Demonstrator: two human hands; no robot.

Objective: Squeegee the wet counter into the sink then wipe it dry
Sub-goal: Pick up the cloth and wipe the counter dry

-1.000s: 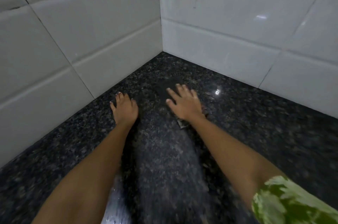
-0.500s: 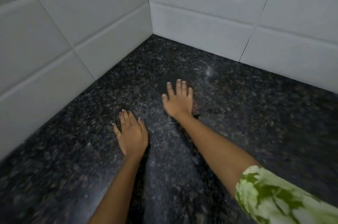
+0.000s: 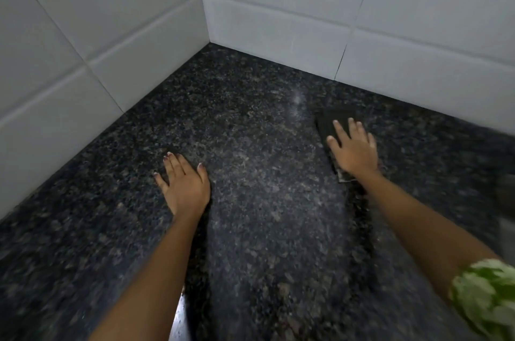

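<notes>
The counter (image 3: 264,123) is dark speckled granite running into a tiled corner. My right hand (image 3: 355,148) lies flat, fingers spread, pressing a dark cloth (image 3: 330,120) onto the counter near the back wall; the cloth shows ahead of the fingers and a pale corner of it behind the wrist. My left hand (image 3: 185,186) rests flat on the bare stone to the left, fingers apart, holding nothing. A duller streak (image 3: 267,201) runs down the granite between my arms. No sink or squeegee is in view.
White tiled walls (image 3: 278,20) close the counter at the back and on the left (image 3: 69,48). A blurred grey object (image 3: 505,195) sits at the right edge. The counter's front edge shows by my left forearm (image 3: 178,321).
My right hand has slid the cloth to the right along the counter, away from the corner. My left hand has stayed flat on the stone. The camera has tilted and shifted.
</notes>
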